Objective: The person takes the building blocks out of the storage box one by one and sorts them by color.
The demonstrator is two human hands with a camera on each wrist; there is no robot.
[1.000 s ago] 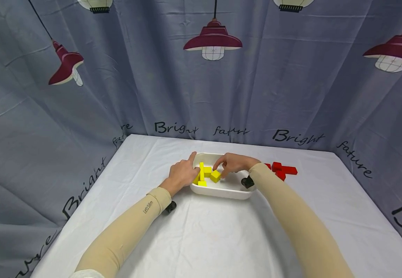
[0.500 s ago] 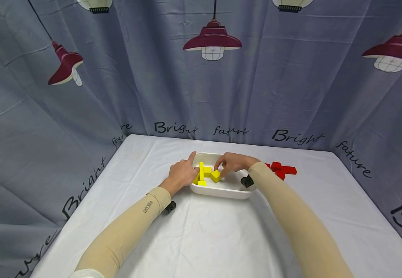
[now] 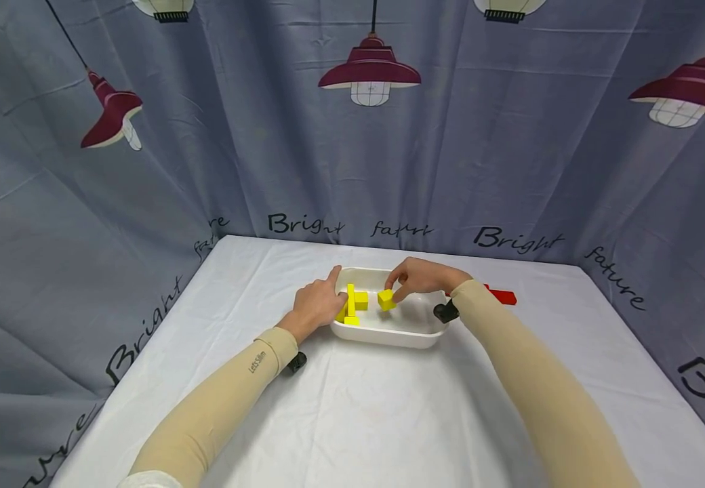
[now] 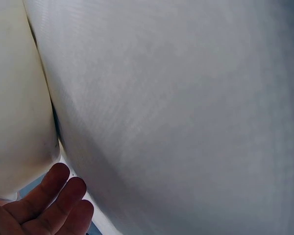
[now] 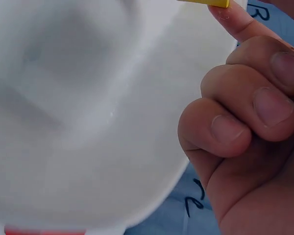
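Note:
In the head view, a white rectangular tray (image 3: 389,337) sits on the table. Its left end is held by my left hand (image 3: 314,306), the thumb over the rim and the index finger stretched along the far corner. The left wrist view shows several fingertips (image 4: 71,191) outside the tray wall. My right hand (image 3: 427,276) pinches a yellow cube (image 3: 386,300) between thumb and index finger, over the tray. Only a yellow edge of it appears in the right wrist view, where the other fingers (image 5: 255,93) are curled in. Several yellow blocks (image 3: 351,305) lie at the tray's left end.
Red blocks (image 3: 502,297) lie on the white tablecloth (image 3: 377,420) right of the tray, partly hidden by the right forearm. A printed grey-blue curtain (image 3: 304,156) hangs behind the table. Black wrist cameras (image 3: 447,312) sit on both wrists.
The right hand has taken the yellow cube up from the tray floor and moved it slightly right and away from the other yellow blocks. The left hand stays at the tray's left end.

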